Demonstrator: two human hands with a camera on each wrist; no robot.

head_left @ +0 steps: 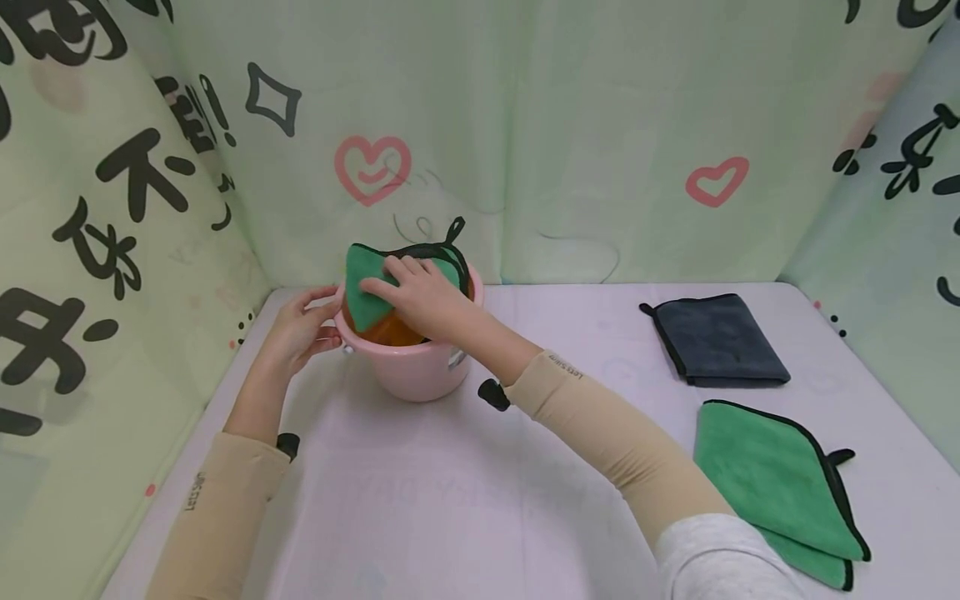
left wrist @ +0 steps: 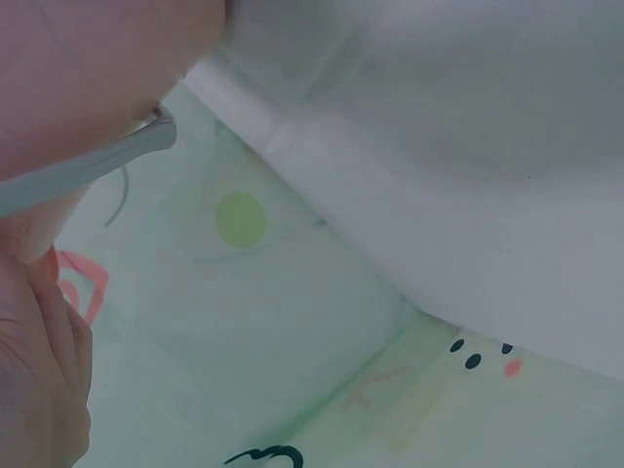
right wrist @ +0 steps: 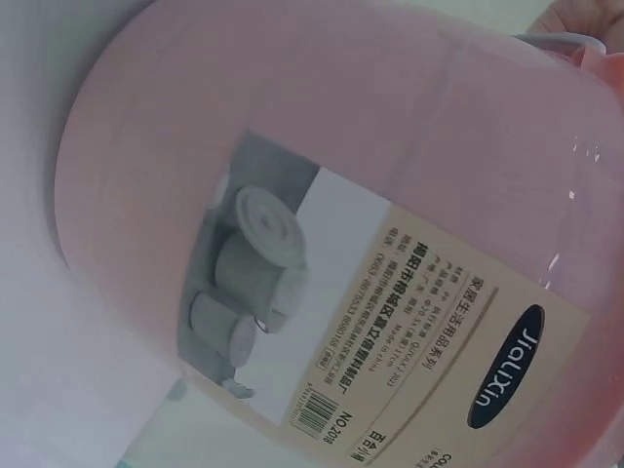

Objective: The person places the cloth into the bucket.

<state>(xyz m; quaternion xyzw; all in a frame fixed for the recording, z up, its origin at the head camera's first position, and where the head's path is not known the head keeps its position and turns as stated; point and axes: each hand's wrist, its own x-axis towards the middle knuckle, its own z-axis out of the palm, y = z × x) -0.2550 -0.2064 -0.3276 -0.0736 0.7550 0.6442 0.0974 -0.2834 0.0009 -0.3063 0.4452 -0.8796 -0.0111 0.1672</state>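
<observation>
A pink bucket (head_left: pixel 420 373) with a paper label (right wrist: pixel 390 312) stands upright on the table near the back wall. Inside it, a green cloth (head_left: pixel 366 279) with black edging and a hanging loop sticks up above the rim. An orange-brown cloth-like thing (head_left: pixel 393 332) shows below it. My right hand (head_left: pixel 427 300) reaches over the rim and presses on the green cloth with spread fingers. Against the bucket's left rim rests my left hand (head_left: pixel 300 329), fingers loosely extended. The left wrist view catches part of that hand (left wrist: pixel 39 361) beside the bucket's grey handle (left wrist: pixel 97 166).
On the right of the table (head_left: pixel 450 500) lies a folded dark grey cloth (head_left: pixel 720 342) with a loop. Nearer the front is a folded green cloth (head_left: pixel 772 475), partly behind my right sleeve. Printed pale green curtains (head_left: pixel 600 125) hang around the table's back and sides.
</observation>
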